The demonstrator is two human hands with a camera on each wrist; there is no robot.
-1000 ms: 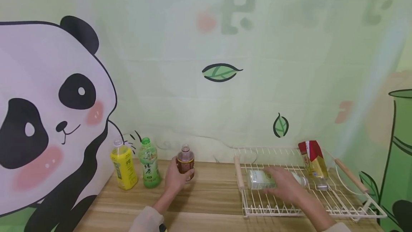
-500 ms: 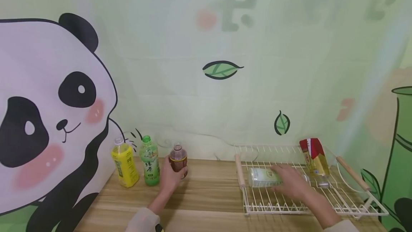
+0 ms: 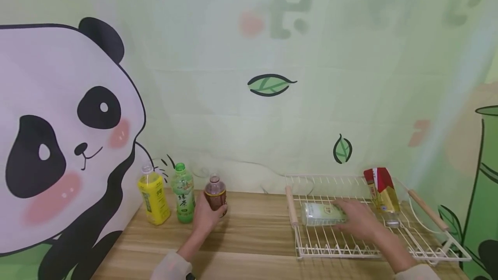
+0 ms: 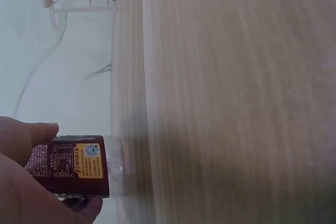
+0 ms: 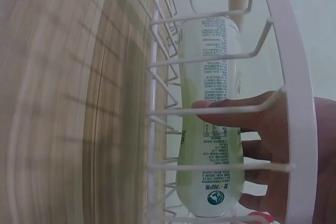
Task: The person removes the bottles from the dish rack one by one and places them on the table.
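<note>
My left hand [image 3: 205, 214] grips a small dark red drink bottle [image 3: 215, 194], which stands upright on the wooden table. In the left wrist view the thumb and fingers wrap around its dark red label [image 4: 79, 166], with the clear base right at the tabletop. On the right, a pale green drink bottle [image 3: 322, 214] lies on its side in a white wire rack [image 3: 330, 252]. The right hand [image 3: 359, 221] holds it from above near its right end, hiding the neck. Through the wires in the right wrist view, thumb and fingers reach around the bottle [image 5: 210, 77].
A yellow bottle [image 3: 154, 200] and a green tea bottle [image 3: 184, 198] stand to the left of the dark red one. A red-and-gold container [image 3: 384, 195] leans in the rack's back right. Wooden handles [image 3: 428, 211] flank the rack; a printed panda backdrop [image 3: 218, 120] rises behind.
The left hand has brought the dark red bottle left, closer to the green tea bottle. My right hand has shifted right along the lying bottle, covering its neck end.
</note>
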